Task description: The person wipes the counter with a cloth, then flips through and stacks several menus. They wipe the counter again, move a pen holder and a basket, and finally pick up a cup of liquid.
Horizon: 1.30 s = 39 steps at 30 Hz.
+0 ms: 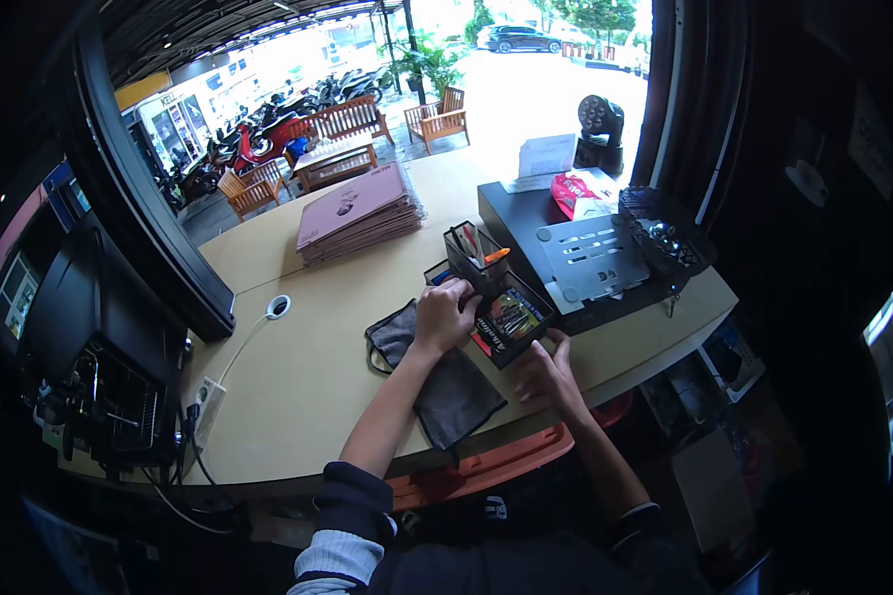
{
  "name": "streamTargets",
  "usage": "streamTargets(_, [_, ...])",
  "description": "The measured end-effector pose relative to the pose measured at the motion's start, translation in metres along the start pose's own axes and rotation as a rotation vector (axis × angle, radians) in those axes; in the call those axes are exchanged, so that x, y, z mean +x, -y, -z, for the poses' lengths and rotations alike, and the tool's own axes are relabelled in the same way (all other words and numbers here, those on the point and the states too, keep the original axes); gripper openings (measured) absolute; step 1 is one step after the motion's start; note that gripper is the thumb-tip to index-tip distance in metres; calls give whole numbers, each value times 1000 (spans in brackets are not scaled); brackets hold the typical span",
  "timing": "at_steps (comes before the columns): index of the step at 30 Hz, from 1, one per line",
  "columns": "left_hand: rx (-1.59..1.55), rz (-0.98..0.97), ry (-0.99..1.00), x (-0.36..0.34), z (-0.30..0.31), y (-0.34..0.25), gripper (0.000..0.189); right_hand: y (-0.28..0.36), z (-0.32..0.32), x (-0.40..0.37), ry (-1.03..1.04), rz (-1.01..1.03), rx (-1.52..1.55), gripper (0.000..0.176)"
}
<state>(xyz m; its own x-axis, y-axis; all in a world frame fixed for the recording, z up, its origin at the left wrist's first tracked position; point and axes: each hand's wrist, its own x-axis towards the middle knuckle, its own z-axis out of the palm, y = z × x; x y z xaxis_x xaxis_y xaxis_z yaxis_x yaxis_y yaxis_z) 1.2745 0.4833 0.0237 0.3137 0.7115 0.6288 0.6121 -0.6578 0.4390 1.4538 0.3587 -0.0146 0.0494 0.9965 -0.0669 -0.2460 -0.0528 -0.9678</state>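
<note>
Organizer (513, 353) between left grip (446, 316), right grip (550, 375)

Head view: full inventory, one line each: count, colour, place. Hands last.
table: 1, light wood, centre
folders: one stack, uncounted, pink, far side
organizer: 1, black mesh, by both hands
marker: 1, orange, in organizer
cloth item: 1, grey, near edge
white ring: 1, on table, left
power strip: 1, white, left
machine: 1, black, far left
black box: 1, right
slotted plate: 1, silver-grey, on box
packet: 1, pinkish red, on box
lamp-like unit: 1, black, behind box
armchairs: 2, brown, outside
bench: 1, brown, outside
motorbikes: several, one red, outside
car: 1, dark, outside
left hand: 1, at organizer's left
right hand: 1, at its near corner
</note>
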Motion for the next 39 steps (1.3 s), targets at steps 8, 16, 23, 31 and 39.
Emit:
streamTargets(8, [156,177,-260,-39,69,19,11,19,-81,51,74,40,-199,64])
streamTargets(16, [335,154,-387,-79,177,77,29,7,-199,115,442,-73,-53,31])
streamTargets(23, [279,480,-78,-176,241,185,49,-8,-315,205,420,-99,-106,50])
streamTargets(31, [328,565,345,-198,258,195,88,-51,-401,290,387,-103,-165,50])
streamTargets(39, [339,546,358,-199,259,195,97,-61,-420,302,490,-74,-351,31])
